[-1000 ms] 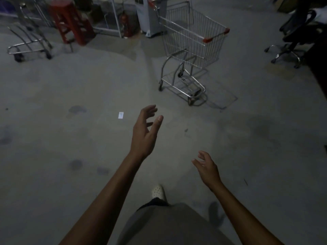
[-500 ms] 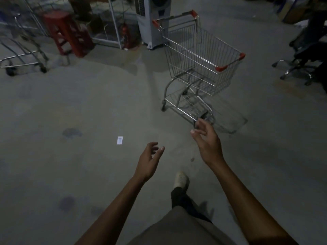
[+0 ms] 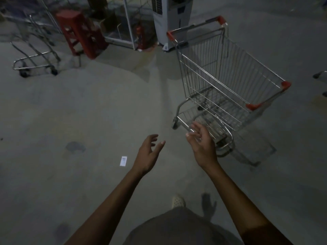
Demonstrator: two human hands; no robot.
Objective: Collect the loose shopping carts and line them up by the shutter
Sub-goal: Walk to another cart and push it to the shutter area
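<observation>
Standing just ahead to the right on the concrete floor (image 3: 88, 112), the wire shopping cart (image 3: 230, 82) has been approached closely within the last second. The left hand (image 3: 147, 153) and right hand (image 3: 203, 147) are held open, nothing gripped; its handle (image 3: 195, 26) is yet to be reached.

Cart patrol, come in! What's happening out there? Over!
Left grip and right grip open, empty. Shopping cart just ahead, not yet gripped, handle on far end. Paper scrap on floor, left of the path.
</observation>
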